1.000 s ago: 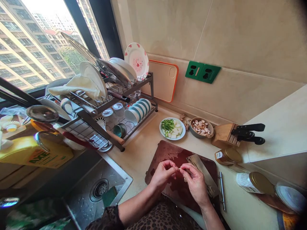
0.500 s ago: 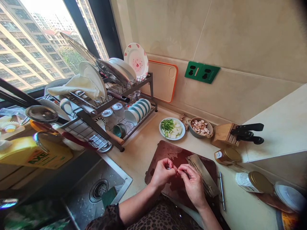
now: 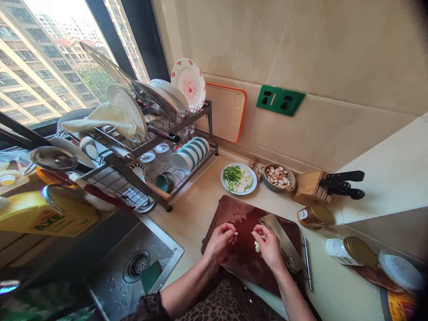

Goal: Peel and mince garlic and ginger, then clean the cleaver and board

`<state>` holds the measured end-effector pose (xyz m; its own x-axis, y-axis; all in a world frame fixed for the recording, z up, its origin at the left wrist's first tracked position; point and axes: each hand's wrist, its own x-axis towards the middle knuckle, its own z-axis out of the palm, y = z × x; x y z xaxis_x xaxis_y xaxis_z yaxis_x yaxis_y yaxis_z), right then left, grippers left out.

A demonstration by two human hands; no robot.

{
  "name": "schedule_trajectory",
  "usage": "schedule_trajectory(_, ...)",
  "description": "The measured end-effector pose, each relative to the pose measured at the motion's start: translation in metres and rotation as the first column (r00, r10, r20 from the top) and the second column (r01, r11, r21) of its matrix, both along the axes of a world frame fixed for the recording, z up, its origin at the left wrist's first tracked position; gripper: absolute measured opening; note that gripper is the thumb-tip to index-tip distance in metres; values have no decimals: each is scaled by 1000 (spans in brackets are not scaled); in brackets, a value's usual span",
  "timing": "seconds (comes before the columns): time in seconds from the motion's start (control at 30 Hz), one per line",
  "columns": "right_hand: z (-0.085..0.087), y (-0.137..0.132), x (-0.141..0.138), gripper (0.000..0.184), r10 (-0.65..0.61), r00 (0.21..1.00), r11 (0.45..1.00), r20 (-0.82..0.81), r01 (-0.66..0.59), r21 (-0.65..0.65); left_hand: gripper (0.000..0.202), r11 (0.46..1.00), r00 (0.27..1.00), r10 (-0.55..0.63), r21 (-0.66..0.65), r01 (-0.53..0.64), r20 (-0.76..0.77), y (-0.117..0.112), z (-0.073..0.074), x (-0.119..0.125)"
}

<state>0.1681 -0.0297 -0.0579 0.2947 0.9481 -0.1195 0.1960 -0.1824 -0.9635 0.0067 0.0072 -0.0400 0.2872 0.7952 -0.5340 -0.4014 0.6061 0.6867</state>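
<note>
Brown board, lower centre of frame, lies on the surface. Left hand on my feed is pinched around a small white bit over the board. Right hand, apart from it: thumb and forefinger narrow, nearly meeting; I can't tell if anything's between them. White pieces sit just beside the right hand, on the board by the look of it. Knife flat, right side of board. Done, as I read it: greens and white slices, cut and on the plate, centre. Not done: plenty of cloves in the bowl, right of the plate, apparently skin-on. I'd call it early.
</note>
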Motion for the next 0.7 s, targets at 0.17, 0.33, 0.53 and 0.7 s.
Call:
schedule_trajectory(0.17, -18, 3, 4, 14, 149, 836, 982, 528, -188, 20, 14, 1000, 1000, 12, -24, -11, 28, 5, -2, -7)
schedule_trajectory(0.33, -18, 6, 16, 22, 22, 929, 999, 370, -35, 27, 17, 999, 996, 18, -44, -14, 82, 7, -1, -11)
schedule_trajectory(0.53, 28, -1, 22, 34, 36, 927, 992, -374, -78, -96, 41, 999, 997, -17, 33, 14, 79, 6, 11, -11)
schedule_trajectory(0.7, 60, -2, -1, 38, 82, 826, 987, -558, -144, -68, 45, 988, 987, -131, 98, 122, 91, -1, 34, -9)
